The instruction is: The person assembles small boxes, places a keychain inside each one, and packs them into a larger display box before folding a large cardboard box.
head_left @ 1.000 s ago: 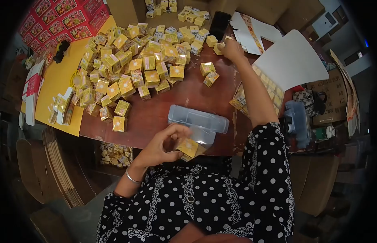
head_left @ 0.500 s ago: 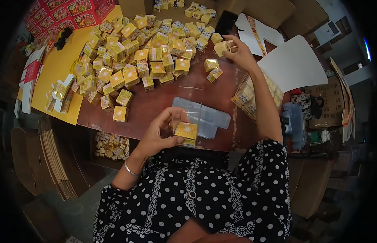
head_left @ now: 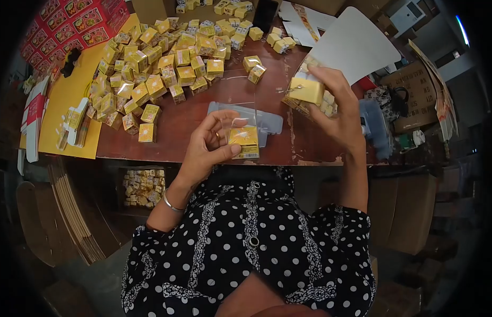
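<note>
My left hand (head_left: 211,142) is closed around a clear plastic box with a yellow printed card or small box (head_left: 243,138) inside its lower part, thumb pressed on the front. My right hand (head_left: 338,103) grips a small plain yellow block (head_left: 306,91) between thumb and fingers, lifted above the table's right side. Behind that hand, partly hidden, lies a clear pack of yellow and white pieces (head_left: 305,66). Flat clear plastic sleeves (head_left: 269,122) rest on the table beyond my left hand. Two yellow boxes (head_left: 251,63) sit apart from the large pile of yellow boxes (head_left: 156,87).
Loose yellow and white blocks (head_left: 280,43) lie near a dark phone (head_left: 266,15). White card (head_left: 357,45) covers the back right, with clear plastic (head_left: 377,129) stacked at the right edge. A red patterned box (head_left: 76,29) stands back left. Below the table is a bin of blocks (head_left: 144,187).
My right hand has come back toward my body and slightly right, bringing the yellow block from the back of the table. My left hand keeps its hold; the whole view has shifted.
</note>
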Motion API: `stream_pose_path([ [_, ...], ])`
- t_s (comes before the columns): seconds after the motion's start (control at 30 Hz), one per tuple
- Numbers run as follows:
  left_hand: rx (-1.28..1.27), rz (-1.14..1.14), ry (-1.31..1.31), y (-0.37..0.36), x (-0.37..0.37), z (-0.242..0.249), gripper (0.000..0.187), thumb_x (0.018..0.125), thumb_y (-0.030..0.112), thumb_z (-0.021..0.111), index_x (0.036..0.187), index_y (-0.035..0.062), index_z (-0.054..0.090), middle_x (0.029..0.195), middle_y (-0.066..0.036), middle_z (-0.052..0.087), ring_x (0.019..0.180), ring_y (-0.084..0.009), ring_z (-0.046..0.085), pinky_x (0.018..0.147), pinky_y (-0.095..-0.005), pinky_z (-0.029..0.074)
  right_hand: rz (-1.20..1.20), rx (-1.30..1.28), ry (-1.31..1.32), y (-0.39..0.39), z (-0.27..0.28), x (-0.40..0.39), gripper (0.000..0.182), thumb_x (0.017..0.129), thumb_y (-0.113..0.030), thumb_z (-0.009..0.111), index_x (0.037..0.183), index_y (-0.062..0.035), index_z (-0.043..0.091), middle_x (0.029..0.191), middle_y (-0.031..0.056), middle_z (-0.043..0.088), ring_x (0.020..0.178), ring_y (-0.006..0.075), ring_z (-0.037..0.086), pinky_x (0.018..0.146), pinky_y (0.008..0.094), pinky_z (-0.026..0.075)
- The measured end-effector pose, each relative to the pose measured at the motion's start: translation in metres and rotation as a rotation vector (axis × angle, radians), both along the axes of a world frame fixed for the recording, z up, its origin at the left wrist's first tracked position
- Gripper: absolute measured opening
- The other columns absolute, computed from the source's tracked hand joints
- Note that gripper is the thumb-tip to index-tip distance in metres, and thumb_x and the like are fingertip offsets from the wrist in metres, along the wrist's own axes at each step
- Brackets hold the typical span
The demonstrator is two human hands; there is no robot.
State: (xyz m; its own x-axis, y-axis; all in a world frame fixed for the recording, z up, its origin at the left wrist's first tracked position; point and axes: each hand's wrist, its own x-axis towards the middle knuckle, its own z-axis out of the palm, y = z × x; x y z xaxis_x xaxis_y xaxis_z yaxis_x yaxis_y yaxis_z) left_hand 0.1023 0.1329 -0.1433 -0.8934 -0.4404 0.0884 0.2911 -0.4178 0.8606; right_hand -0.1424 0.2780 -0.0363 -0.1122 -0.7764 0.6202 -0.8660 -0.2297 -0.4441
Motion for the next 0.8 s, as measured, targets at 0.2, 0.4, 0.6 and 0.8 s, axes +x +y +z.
stream_pose_path([
  [0.2,-0.180,0.080,-0.053,0.015,-0.002,0.003,0.061,0.085,0.003,0.076,0.138,0.0009,0.046,0.134,-0.014,0.058,0.118,-0.0181,0.061,0.101,-0.0331,0.051,-0.010,-0.033,-0.157,0.023,-0.019,0.015,0.048,0.079,0.007,0.073,0.125,-0.0056,0.068,0.130,0.0146,0.059,0.116,0.0238,0.060,0.098,0.0337,0.049],
  [0.4,-0.434,0.206,-0.117,0.022,0.001,0.002,0.062,0.084,0.003,0.077,0.138,0.0017,0.046,0.134,-0.012,0.057,0.120,-0.0197,0.059,0.103,-0.0339,0.049,0.011,-0.160,-0.112,0.022,-0.030,0.028,0.048,0.082,-0.007,0.081,0.128,-0.0040,0.068,0.129,0.0137,0.057,0.115,0.0250,0.060,0.096,0.0336,0.049],
  [0.6,-0.598,0.319,-0.146,0.030,-0.003,-0.004,0.062,0.080,0.005,0.079,0.136,0.0017,0.051,0.126,-0.013,0.061,0.112,-0.0240,0.064,0.097,-0.0365,0.052,0.069,-0.262,-0.128,0.021,-0.038,0.031,0.049,0.079,-0.006,0.082,0.126,-0.0013,0.069,0.133,0.0150,0.053,0.111,0.0231,0.063,0.094,0.0308,0.052],
  [0.8,-0.689,0.281,-0.157,0.039,-0.008,-0.006,0.061,0.078,0.003,0.080,0.133,0.0008,0.053,0.122,-0.016,0.063,0.112,-0.0265,0.065,0.097,-0.0367,0.054,0.112,-0.319,-0.533,0.010,-0.057,0.052,0.045,0.084,-0.008,0.081,0.126,0.0016,0.067,0.125,0.0125,0.062,0.113,0.0194,0.060,0.098,0.0310,0.049],
])
